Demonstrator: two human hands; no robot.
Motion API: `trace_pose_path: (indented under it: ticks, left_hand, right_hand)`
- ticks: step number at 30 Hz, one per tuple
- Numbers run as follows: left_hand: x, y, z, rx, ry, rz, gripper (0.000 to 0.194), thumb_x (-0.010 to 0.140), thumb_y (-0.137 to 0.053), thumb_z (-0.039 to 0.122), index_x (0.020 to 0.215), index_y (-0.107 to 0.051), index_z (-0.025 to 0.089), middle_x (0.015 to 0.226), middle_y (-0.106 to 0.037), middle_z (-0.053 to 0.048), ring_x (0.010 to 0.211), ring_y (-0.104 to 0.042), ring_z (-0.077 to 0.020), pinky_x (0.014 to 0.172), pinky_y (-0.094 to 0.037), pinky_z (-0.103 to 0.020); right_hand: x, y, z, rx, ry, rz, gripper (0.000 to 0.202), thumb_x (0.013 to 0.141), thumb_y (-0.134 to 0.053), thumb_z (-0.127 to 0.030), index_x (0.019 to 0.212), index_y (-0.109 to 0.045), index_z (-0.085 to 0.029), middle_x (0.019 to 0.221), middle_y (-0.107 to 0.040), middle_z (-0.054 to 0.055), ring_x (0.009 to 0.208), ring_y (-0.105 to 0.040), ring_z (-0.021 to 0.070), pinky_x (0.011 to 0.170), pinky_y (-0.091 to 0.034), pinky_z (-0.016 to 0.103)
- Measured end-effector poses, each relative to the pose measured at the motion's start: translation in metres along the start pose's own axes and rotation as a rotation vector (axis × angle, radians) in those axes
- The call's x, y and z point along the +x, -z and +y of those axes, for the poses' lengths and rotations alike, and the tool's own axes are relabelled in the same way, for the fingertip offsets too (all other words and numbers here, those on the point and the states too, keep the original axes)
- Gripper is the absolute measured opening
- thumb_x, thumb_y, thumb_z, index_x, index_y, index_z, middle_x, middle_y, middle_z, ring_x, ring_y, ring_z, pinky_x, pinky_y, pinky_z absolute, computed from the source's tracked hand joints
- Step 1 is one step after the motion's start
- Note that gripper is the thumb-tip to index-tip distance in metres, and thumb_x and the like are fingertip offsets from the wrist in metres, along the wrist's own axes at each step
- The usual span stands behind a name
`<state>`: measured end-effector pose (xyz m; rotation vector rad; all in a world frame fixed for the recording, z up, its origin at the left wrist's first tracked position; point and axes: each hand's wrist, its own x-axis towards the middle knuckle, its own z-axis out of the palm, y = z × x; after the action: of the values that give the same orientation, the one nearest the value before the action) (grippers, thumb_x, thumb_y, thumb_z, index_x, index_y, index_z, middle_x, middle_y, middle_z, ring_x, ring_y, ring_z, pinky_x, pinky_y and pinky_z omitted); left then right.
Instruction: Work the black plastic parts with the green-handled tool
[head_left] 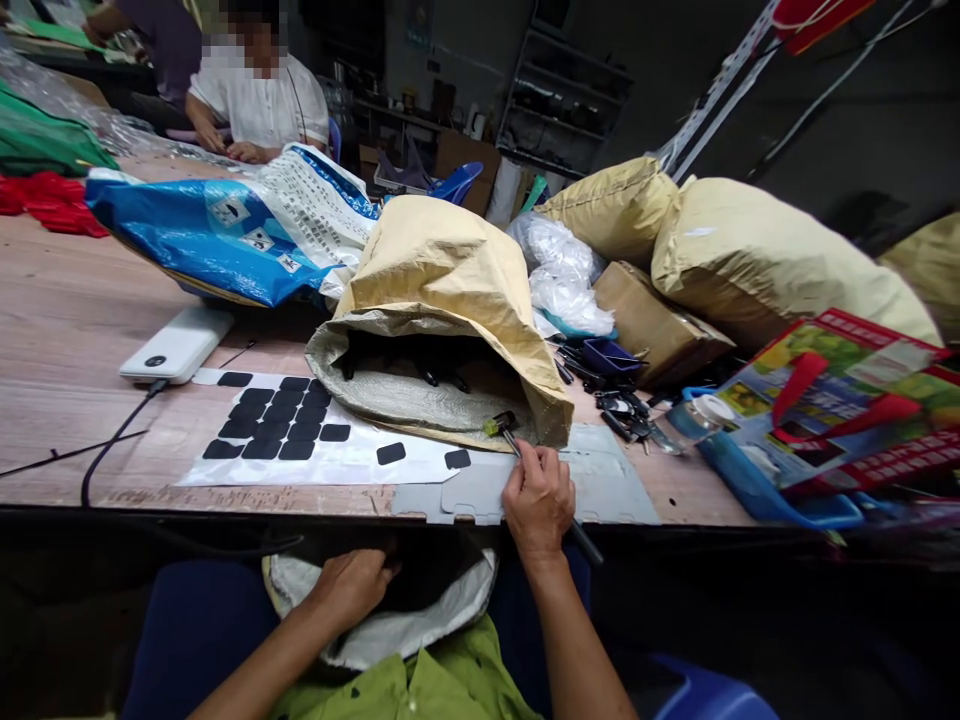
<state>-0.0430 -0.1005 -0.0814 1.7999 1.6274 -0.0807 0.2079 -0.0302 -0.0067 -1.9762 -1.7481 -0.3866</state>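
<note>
My right hand (538, 497) is wrapped round the dark handle of a small hammer (501, 424), whose black and yellowish head points into the mouth of a brown paper sack (442, 262) lying on the table. Inside that sack's woven lining, a few small black pieces show in shadow. Below the table edge, my left hand (356, 588) is at the opening of a second sack (442, 615) on my lap. Its fingers curl in, and the tips are hidden in the dark. A white sheet (206, 470) with several black rounded stickers (274, 425) lies left of the hammer.
A white power bank (176, 345) with a cable sits at left, a blue-and-white bag (225, 235) behind it. On the right are black parts (626, 410), a jar (694, 422), a blue tray (780, 505) and a red-handled bag (840, 400). A person (259, 110) sits across.
</note>
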Motion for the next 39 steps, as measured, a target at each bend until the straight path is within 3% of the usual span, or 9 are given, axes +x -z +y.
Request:
trace_pose_path:
  ticks: [3, 7, 12, 17, 20, 24, 30, 34, 39]
  left_hand:
    - [-0.012, 0.027, 0.026, -0.095, -0.192, -0.052, 0.027, 0.09, -0.054, 0.041, 0.101, -0.072, 0.024, 0.099, -0.075, -0.008, 0.097, -0.07, -0.0284, 0.078, -0.047, -0.033]
    - [-0.007, 0.09, 0.078, -0.372, -0.558, -0.126, 0.034, 0.095, -0.05, 0.049, 0.1, -0.073, 0.024, 0.077, -0.072, 0.0, 0.07, -0.064, -0.0169, 0.062, -0.042, -0.025]
    - [0.072, 0.157, 0.1, -0.137, -0.378, 0.616, 0.03, 0.096, -0.046, 0.027, 0.113, -0.07, 0.022, 0.109, -0.071, -0.008, 0.099, -0.06, -0.023, 0.083, -0.045, -0.032]
    - [0.139, 0.184, 0.081, 0.199, -0.237, 0.663, 0.039, 0.081, -0.051, 0.006, 0.11, -0.071, 0.024, 0.114, -0.069, -0.009, 0.108, -0.053, -0.0275, 0.086, -0.042, -0.037]
    - [0.147, 0.191, 0.075, 0.263, -0.218, 0.615, 0.029, 0.082, -0.056, 0.011, 0.102, -0.074, 0.023, 0.108, -0.069, -0.01, 0.11, -0.052, -0.0294, 0.087, -0.04, -0.038]
    - [0.126, 0.186, 0.08, 0.181, -0.264, 0.593, 0.018, 0.085, -0.063, 0.023, 0.099, -0.075, 0.023, 0.104, -0.07, -0.01, 0.106, -0.053, -0.0299, 0.087, -0.04, -0.039]
    - [0.069, 0.137, 0.098, -0.094, -0.617, 0.507, 0.018, 0.087, -0.067, 0.022, 0.104, -0.072, 0.024, 0.101, -0.07, -0.004, 0.101, -0.056, -0.0231, 0.09, -0.043, -0.035]
    - [0.058, 0.107, 0.097, -0.123, -0.619, 0.409, 0.018, 0.086, -0.07, 0.023, 0.104, -0.072, 0.024, 0.103, -0.069, -0.004, 0.102, -0.056, -0.0233, 0.091, -0.042, -0.036]
    - [0.057, 0.104, 0.082, -0.159, -0.593, 0.493, 0.033, 0.078, -0.079, 0.03, 0.109, -0.071, 0.023, 0.1, -0.067, -0.005, 0.098, -0.055, -0.0241, 0.088, -0.043, -0.036]
  right_hand:
    - [0.0, 0.0, 0.0, -0.001, 0.009, 0.005, 0.035, 0.095, -0.049, -0.018, 0.124, -0.067, -0.027, 0.104, -0.061, 0.006, 0.092, -0.047, 0.0219, 0.075, -0.031, 0.034]
    - [0.0, 0.0, 0.0, 0.007, 0.028, 0.029, 0.035, 0.094, -0.049, -0.017, 0.123, -0.068, -0.025, 0.103, -0.06, 0.007, 0.091, -0.047, 0.0216, 0.074, -0.031, 0.034]
    - [0.0, 0.001, 0.0, -0.012, 0.031, 0.022, 0.036, 0.094, -0.049, -0.017, 0.123, -0.067, -0.026, 0.103, -0.061, 0.006, 0.091, -0.047, 0.0216, 0.074, -0.032, 0.034]
    - [0.0, 0.001, 0.0, -0.013, 0.021, 0.008, 0.036, 0.093, -0.05, -0.019, 0.125, -0.066, -0.026, 0.105, -0.059, 0.007, 0.093, -0.047, 0.0223, 0.074, -0.033, 0.033]
    - [0.0, 0.0, 0.0, -0.009, 0.015, 0.005, 0.037, 0.091, -0.052, -0.02, 0.125, -0.066, -0.026, 0.105, -0.058, 0.007, 0.093, -0.047, 0.0226, 0.075, -0.034, 0.033]
    - [0.0, 0.001, 0.0, -0.003, 0.023, 0.008, 0.036, 0.091, -0.052, -0.02, 0.125, -0.065, -0.025, 0.105, -0.058, 0.008, 0.093, -0.047, 0.0228, 0.076, -0.034, 0.033]
    - [0.0, 0.002, -0.001, 0.008, 0.003, -0.009, 0.035, 0.093, -0.051, -0.02, 0.124, -0.066, -0.026, 0.106, -0.059, 0.007, 0.094, -0.047, 0.0225, 0.076, -0.032, 0.033]
    - [0.0, 0.002, -0.001, 0.002, -0.004, -0.013, 0.035, 0.093, -0.052, -0.019, 0.124, -0.066, -0.027, 0.105, -0.06, 0.006, 0.094, -0.048, 0.0223, 0.076, -0.032, 0.033]
    - [0.0, 0.002, -0.002, 0.001, -0.002, -0.004, 0.034, 0.094, -0.053, -0.019, 0.124, -0.066, -0.026, 0.105, -0.061, 0.006, 0.094, -0.049, 0.0221, 0.076, -0.032, 0.033]
